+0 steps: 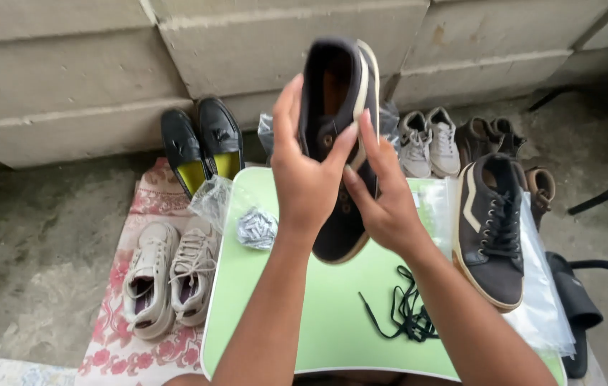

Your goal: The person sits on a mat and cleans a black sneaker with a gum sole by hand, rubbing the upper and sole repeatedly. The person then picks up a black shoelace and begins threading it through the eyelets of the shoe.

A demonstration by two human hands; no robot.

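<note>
Above the green tray table (pixel 332 336), where a black shoelace (pixel 407 314) is lying, the left hand (pixel 304 179) and right hand (pixel 386 200) are both gripping an unlaced dark sneaker (pixel 340 143). Its laced mate (pixel 493 236) is resting on a clear plastic bag (pixel 543 293) at the table's right edge.

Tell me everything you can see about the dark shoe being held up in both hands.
The dark shoe is a dark brown sneaker, suede-like, with a cream side stripe and tan sole edge. It has no lace; bare eyelets show. It is held above the green table, opening away, toe toward the person. The left hand grips its left side, the right hand its right. A loose black lace lies below.
</note>
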